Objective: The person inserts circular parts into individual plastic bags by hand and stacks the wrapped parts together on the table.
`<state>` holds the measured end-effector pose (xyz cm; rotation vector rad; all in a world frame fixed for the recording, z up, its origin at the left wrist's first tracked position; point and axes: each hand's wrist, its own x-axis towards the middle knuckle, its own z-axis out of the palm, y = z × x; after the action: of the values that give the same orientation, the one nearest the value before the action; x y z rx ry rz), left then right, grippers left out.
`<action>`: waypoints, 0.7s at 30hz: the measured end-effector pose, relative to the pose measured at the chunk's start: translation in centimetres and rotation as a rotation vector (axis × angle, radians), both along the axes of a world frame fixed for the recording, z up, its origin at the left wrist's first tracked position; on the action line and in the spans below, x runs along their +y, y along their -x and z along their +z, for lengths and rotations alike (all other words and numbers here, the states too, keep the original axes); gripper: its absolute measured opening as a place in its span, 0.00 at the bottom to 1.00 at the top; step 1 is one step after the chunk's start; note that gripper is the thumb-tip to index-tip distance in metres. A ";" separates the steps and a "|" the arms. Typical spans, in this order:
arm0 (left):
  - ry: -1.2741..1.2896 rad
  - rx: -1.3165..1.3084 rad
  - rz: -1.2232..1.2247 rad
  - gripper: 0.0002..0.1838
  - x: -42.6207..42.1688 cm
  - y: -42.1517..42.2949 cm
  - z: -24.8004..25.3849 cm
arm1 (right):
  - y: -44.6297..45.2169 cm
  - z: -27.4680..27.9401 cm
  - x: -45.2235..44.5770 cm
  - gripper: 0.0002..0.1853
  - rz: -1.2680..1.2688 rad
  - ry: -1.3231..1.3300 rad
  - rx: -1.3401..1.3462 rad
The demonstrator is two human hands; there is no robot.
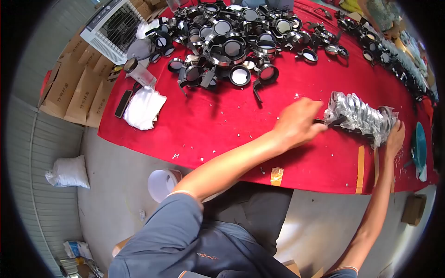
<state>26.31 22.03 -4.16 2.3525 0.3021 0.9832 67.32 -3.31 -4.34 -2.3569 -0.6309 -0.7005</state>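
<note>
A row of round pieces wrapped in clear plastic bags [359,113] lies on the red cloth at the right, packed face to face. They look like small round mirrors with black arms. My left hand [299,121] is at the row's left end, its thumb and fingers closed on a black arm [337,122] that sticks out of the row. At the opposite end, my right hand [395,138] curls its fingers against the last wrapped piece; its palm side is hidden.
A large heap of unwrapped black-rimmed round mirrors [240,75] covers the far side of the red-covered table [208,125]. A jar [140,74], white cloth [143,109] and phone [123,104] sit left. A teal basin [419,146] is beyond my right hand. Yellow tape strips [360,169] mark the near edge.
</note>
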 end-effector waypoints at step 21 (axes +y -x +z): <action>1.103 -0.091 0.247 0.09 7.8 16.5 0.0 | 47.5 -3.3 14.3 0.24 0.763 -0.493 1.218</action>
<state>9.85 29.82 -4.12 1.2775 0.8544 0.7278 19.85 10.97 -7.67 -1.4621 -0.5846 0.7955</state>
